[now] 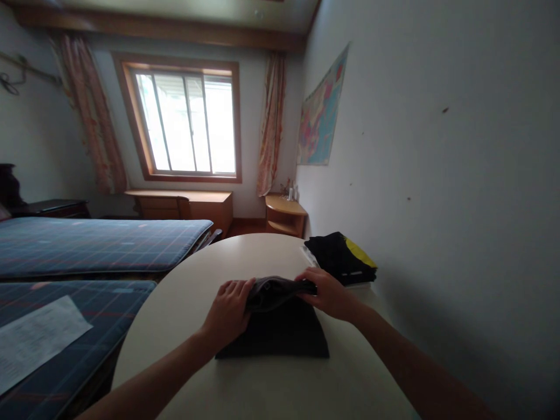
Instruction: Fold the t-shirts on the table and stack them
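A dark, partly folded garment (284, 333) lies on the round white table (175, 332) in front of me; its exact kind does not show. Its far part is bunched up and raised above the flat near part. My left hand (230, 306) grips the left end of the raised part, fingers curled over the cloth. At the right end, my right hand (326, 293) pinches the fabric between thumb and fingers. Just beyond my right hand sits a folded black and yellow stack of clothing (341, 256), near the wall.
Two plaid mattresses (100, 245) lie to the left, with a paper sheet (44, 341) on the nearer one. A wall (459, 204) rises close on the right. Behind the table stand a wooden desk (210, 201) and a corner shelf (286, 205) below the window side.
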The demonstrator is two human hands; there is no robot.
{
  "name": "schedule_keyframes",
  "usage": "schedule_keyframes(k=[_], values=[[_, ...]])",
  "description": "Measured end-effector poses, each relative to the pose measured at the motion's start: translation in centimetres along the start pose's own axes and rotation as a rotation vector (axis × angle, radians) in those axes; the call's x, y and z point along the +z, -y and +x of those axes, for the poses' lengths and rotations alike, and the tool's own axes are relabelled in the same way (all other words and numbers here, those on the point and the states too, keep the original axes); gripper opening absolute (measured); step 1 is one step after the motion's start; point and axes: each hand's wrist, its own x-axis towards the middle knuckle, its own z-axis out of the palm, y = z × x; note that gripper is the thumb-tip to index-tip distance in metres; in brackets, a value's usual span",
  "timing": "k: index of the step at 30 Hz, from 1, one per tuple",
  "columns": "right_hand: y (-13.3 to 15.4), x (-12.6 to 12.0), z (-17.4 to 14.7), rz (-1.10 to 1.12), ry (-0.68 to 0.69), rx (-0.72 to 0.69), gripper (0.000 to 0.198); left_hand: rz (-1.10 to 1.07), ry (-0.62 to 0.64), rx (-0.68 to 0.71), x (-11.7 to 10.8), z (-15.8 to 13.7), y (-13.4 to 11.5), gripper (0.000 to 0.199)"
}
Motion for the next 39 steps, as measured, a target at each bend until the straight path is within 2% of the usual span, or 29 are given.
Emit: schedule_keyframes(k=[6, 10, 15, 18, 22, 26, 28, 31, 34, 36, 39], values=[[0.0, 1.2, -2.2, -0.078, 0.130, -0.086, 0.031, 0.003, 0.059, 0.148, 1.0, -2.1, 0.5, 0.051], [0.0, 2.1, -3.8, -0.093, 0.215, -0.122, 0.031, 0.035, 0.075, 0.249, 0.9, -3.3, 0.9, 0.039], [0.1, 2.5, -4.8, -0.090, 0.207, -0.127, 0.032, 0.064, 0.097, 0.375, 0.6, -3.8, 0.8, 0.033], [0.1, 2.6, -5.1, -0.091, 0.187, -0.136, 0.033, 0.078, 0.125, 0.384, 0.9, -4.4, 0.4, 0.039], [0.0, 2.9, -5.3, -0.092, 0.169, -0.159, 0.030, 0.045, 0.070, 0.351, 1.4, -5.2, -2.0, 0.062], [0.1, 2.8, -4.9, -0.079, 0.098, -0.185, 0.032, -0.066, 0.042, 0.290, 1.7, -4.0, -6.2, 0.068], [0.2, 2.6, -4.6, -0.073, 0.060, -0.200, 0.032, -0.098, 0.048, 0.212, 1.5, -2.7, -8.3, 0.065], [0.3, 2.5, -4.4, -0.047, 0.005, -0.201, 0.031, -0.082, 0.078, 0.081, 1.0, -0.7, -10.5, 0.038], [0.2, 2.2, -4.4, -0.003, -0.048, -0.129, 0.030, -0.081, 0.134, 0.019, 0.6, 0.5, -11.1, 0.015], [-0.3, 1.8, -4.3, 0.031, -0.074, -0.077, 0.035, -0.123, 0.143, -0.052, 0.6, 1.0, -10.7, 0.013], [-2.1, 1.4, -4.0, 0.113, -0.134, -0.019, 0.049, -0.195, 0.088, -0.201, 0.9, 1.5, -9.3, 0.016]])
